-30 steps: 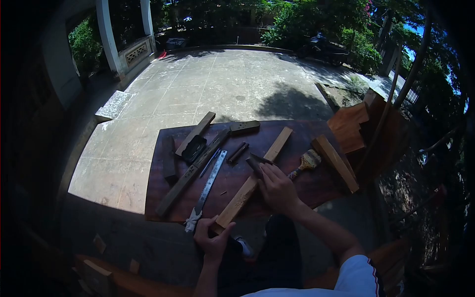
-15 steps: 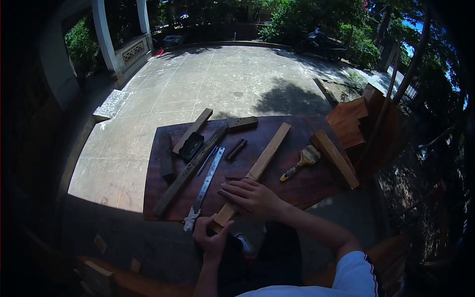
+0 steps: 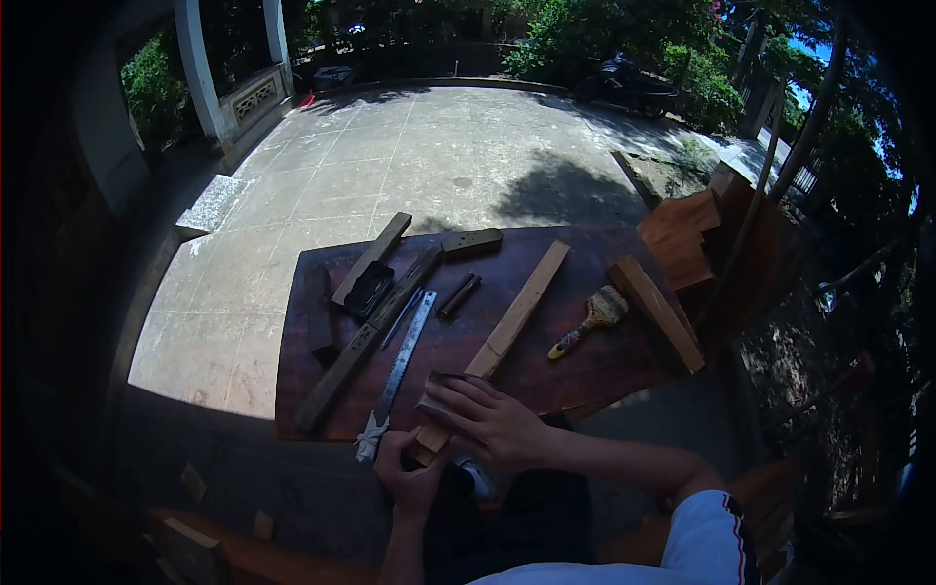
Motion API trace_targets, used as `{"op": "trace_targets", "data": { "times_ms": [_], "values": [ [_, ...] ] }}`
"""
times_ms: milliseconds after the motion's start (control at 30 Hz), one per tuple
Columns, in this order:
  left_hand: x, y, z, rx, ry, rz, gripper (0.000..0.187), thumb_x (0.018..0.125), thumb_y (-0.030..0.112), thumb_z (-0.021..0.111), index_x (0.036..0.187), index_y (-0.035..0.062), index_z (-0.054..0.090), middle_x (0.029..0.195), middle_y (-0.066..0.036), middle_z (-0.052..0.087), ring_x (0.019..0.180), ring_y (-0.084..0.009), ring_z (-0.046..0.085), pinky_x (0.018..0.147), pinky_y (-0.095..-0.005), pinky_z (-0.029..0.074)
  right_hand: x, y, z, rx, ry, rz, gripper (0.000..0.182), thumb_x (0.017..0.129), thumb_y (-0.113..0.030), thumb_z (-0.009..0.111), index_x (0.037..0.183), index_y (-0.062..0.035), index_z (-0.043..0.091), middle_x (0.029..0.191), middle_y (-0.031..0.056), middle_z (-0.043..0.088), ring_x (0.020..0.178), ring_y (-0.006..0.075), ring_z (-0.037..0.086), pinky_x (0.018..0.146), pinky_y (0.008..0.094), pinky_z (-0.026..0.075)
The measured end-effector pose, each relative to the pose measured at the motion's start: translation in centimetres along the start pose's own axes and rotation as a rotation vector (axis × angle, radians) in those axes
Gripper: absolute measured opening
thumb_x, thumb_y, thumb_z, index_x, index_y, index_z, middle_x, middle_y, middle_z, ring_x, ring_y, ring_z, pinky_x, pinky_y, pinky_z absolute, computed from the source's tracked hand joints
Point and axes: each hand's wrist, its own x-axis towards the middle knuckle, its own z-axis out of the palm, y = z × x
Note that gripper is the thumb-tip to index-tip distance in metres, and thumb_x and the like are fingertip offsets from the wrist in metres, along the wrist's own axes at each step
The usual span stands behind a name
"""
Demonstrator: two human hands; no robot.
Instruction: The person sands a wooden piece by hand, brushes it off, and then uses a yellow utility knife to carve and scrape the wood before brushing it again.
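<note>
A long light wooden strip (image 3: 512, 322) lies diagonally on the dark brown table (image 3: 595, 366), its near end sticking past the front edge. My left hand (image 3: 408, 475) grips that near end from below. My right hand (image 3: 490, 414) presses a small dark sheet, probably sandpaper (image 3: 436, 388), flat on the strip close to my left hand. A handsaw (image 3: 398, 370) with a wrapped handle lies just left of the strip.
On the table lie a paintbrush (image 3: 583, 322), a thick wooden block (image 3: 655, 312), a long dark bar (image 3: 366, 339), a plank (image 3: 370, 257), a black tray (image 3: 369, 289) and two short dark rods (image 3: 458, 294). Orange wooden pieces (image 3: 687, 234) stand at the right. A concrete yard (image 3: 429, 166) lies beyond.
My right hand has slid down the strip from its middle toward the near end, with the dark sheet under it. My left hand has kept its hold on the strip's end.
</note>
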Motion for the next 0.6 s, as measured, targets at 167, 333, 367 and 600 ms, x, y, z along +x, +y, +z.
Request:
{"op": "trace_targets", "data": {
  "times_ms": [167, 333, 367, 600],
  "values": [
    [-0.2, 0.4, -0.3, 0.021, -0.011, -0.009, 0.055, 0.068, 0.016, 0.106, 0.108, 0.0043, 0.07, 0.096, -0.009, 0.071, 0.088, -0.0235, 0.071, 0.077, -0.036, 0.055, 0.8, 6.2, -0.7, -0.175, 0.187, 0.378, 0.056, 0.112, -0.033, 0.052, 0.16, -0.0044, 0.05, 0.164, 0.0183, 0.048, 0.155, 0.0398, 0.04, 0.131, 0.0537, 0.03],
    [-0.3, -0.1, 0.0, 0.014, -0.003, -0.007, 0.055, 0.069, 0.015, 0.105, 0.109, 0.0044, 0.069, 0.096, -0.009, 0.071, 0.088, -0.0234, 0.071, 0.077, -0.0357, 0.055, 0.1, 0.1, 0.2, -0.018, 0.035, 0.082, 0.056, 0.111, -0.031, 0.054, 0.163, -0.01, 0.049, 0.168, 0.0168, 0.045, 0.157, 0.0402, 0.039, 0.132, 0.0541, 0.029],
    [-0.4, 0.0, -0.1, 0.024, -0.013, -0.004, 0.055, 0.069, 0.015, 0.105, 0.109, 0.0045, 0.069, 0.096, -0.009, 0.071, 0.088, -0.0232, 0.07, 0.077, -0.0355, 0.055, 0.1, 1.2, -0.4, -0.009, 0.008, 0.075, 0.056, 0.111, -0.03, 0.054, 0.164, -0.0119, 0.049, 0.169, 0.0162, 0.044, 0.157, 0.0402, 0.039, 0.132, 0.0541, 0.029],
    [-0.3, -0.2, 0.2, 0.0, -0.003, 0.032, 0.053, 0.07, 0.014, 0.105, 0.108, 0.0044, 0.069, 0.095, -0.009, 0.07, 0.085, -0.0224, 0.069, 0.075, -0.0351, 0.054, 0.1, -0.2, 0.3, -0.047, 0.067, 0.113, 0.052, 0.112, -0.033, 0.053, 0.158, -0.0087, 0.055, 0.165, 0.0198, 0.046, 0.155, 0.0408, 0.039, 0.132, 0.0542, 0.027]
  ]
}}
